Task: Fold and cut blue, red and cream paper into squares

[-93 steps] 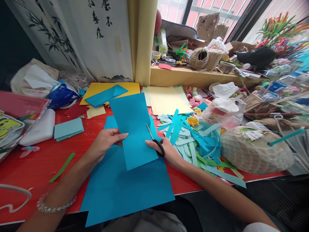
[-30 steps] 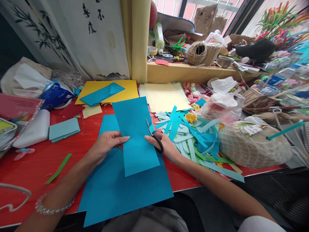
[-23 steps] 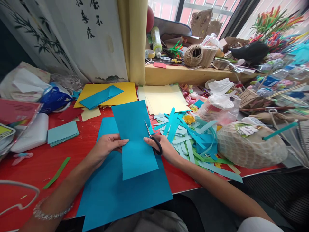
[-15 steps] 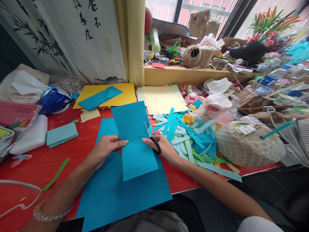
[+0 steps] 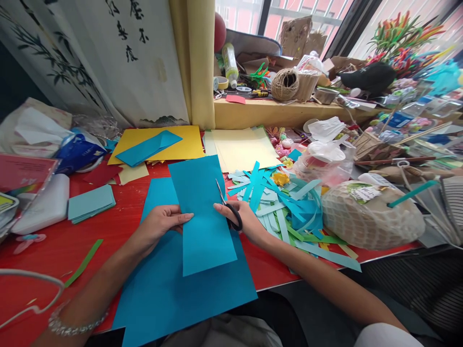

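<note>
A blue paper sheet point(image 5: 202, 212) is held up between both hands over a larger blue sheet point(image 5: 188, 289) lying on the red table point(image 5: 54, 241). My left hand point(image 5: 161, 224) pinches the sheet's left edge, thumb on top. My right hand point(image 5: 242, 219) grips black-handled scissors point(image 5: 228, 207), whose blades point up along the sheet's right edge, while its fingers also touch that edge.
A heap of blue and green paper strips point(image 5: 285, 207) lies right of my right hand. A netted bundle point(image 5: 372, 217), yellow sheets point(image 5: 242, 147), a pale blue paper stack point(image 5: 90, 203) and a white case point(image 5: 45, 202) crowd the table. Twine point(image 5: 284, 84) sits on the cluttered sill.
The view has drifted slightly; both hands and the blue sheet keep nearly the same pose, the sheet sitting a little lower over the table.
</note>
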### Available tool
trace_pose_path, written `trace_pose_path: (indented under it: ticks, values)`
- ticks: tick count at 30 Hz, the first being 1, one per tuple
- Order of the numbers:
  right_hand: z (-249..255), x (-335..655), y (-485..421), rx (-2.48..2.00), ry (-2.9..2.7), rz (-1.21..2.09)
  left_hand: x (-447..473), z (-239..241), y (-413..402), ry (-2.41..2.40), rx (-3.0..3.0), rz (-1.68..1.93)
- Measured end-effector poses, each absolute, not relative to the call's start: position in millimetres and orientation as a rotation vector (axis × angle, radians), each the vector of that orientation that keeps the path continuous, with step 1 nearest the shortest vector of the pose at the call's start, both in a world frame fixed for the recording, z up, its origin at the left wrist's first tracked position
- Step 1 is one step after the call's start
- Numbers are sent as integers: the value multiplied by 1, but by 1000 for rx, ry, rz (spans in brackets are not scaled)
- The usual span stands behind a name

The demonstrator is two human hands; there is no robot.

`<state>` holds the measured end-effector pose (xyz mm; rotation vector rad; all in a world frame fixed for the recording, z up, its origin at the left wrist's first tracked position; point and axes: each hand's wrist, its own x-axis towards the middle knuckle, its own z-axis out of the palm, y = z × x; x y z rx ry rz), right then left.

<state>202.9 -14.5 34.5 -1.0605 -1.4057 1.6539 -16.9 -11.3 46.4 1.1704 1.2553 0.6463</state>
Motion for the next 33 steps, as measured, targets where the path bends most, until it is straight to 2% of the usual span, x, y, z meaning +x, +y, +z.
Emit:
trace_pose_path:
  ticks: [15, 33]
  values:
    - [36, 203, -14, -1040, -1481, 1519, -13, 45, -14, 1236, 1161, 652]
    - [41, 204, -14, -1057, -1441, 1524, -7, 47, -18, 1299, 1221, 634]
